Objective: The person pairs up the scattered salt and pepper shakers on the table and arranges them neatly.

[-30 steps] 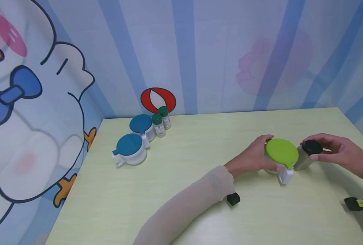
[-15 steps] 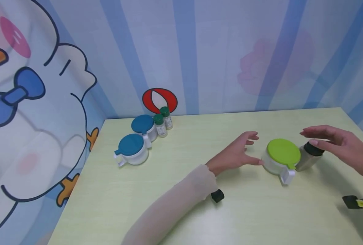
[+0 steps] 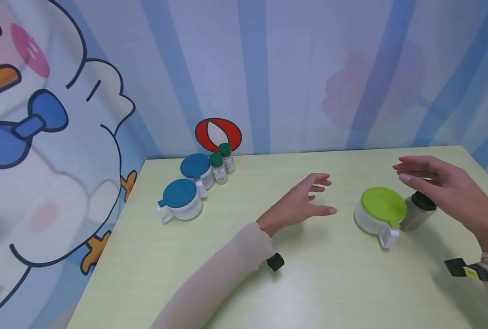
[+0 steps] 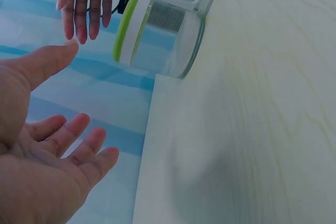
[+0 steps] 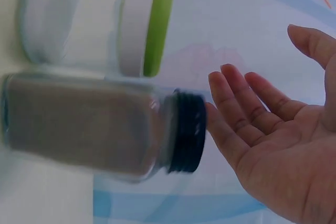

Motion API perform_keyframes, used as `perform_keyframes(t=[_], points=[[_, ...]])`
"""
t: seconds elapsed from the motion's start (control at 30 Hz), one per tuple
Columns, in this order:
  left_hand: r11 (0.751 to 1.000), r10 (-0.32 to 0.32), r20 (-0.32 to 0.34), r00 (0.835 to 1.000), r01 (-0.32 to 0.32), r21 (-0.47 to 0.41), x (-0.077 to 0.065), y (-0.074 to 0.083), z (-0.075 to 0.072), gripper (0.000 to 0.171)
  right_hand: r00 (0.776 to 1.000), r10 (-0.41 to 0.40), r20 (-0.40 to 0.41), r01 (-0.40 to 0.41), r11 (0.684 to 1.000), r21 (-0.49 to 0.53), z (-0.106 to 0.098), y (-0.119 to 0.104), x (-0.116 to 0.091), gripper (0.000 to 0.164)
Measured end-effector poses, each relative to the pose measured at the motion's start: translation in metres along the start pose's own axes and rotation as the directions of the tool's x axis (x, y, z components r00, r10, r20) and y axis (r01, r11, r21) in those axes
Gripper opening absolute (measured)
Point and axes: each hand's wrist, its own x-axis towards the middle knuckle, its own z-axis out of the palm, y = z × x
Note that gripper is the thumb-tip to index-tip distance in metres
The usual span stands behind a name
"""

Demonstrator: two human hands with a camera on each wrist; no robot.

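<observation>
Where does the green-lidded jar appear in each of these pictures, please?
Head: the green-lidded jar is at the right, between the hands.
Left wrist: upper middle, turned sideways.
Right wrist: upper left, cut by the top edge.
Shared landmark: the right hand, visible in all three.

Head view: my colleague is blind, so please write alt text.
A person's open right hand hovers by a black-capped jar beside a green-lidded jar on a pale table; the open left hand hovers nearby. Two blue-lidded jars and two green-capped bottles stand farther left.
</observation>
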Motion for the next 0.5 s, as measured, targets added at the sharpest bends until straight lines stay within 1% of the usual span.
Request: perform_keyframes(t=[0.13,0.27,0.5], points=[[1.0,0.01,-0.015,1.0,-0.01,-0.004,-0.007,-0.001,-0.008,0.078,0.999,-0.028,0.017,0.028,0.999,0.019,0.005,-0.013,0.004,0.051],[1.0,0.0,-0.032,1.0,0.0,-0.004,-0.015,-0.002,-0.015,0.077,0.998,-0.049,0.042,0.048,0.998,0.041,0.01,-0.025,0.008,0.051],[1.0,-0.027,-0.062,0.998,0.027,-0.008,-0.027,-0.003,-0.025,0.074,0.996,-0.046,0.078,0.041,0.997,0.07,0.016,-0.041,0.014,0.049]])
